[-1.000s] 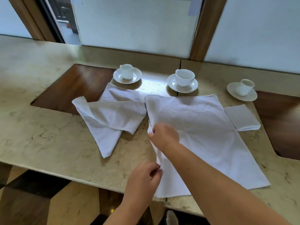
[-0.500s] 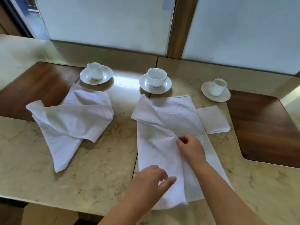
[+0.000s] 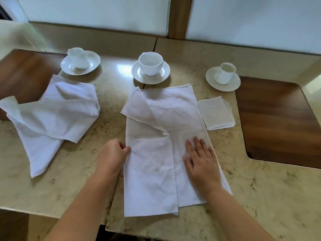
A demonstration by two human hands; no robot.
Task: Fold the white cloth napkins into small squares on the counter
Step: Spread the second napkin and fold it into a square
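The left half of the napkin (image 3: 156, 153) has been drawn across since 1 second ago, when it lay spread in a single layer; a lengthwise fold is now laid, though its far end is left rumpled and skewed. The fold's left edge is pinched by the curled left hand (image 3: 112, 155), while the right hand (image 3: 201, 164) is pressed open and flat on the lower layer, nothing being gripped. 1 finished square (image 3: 216, 113) is set just beside it, and 1 crumpled napkin (image 3: 52, 115) is left waiting. The marble counter (image 3: 260, 188) is inlaid with dark wood, and 3 cups on saucers (image 3: 150, 69) are ranged below frosted panels.
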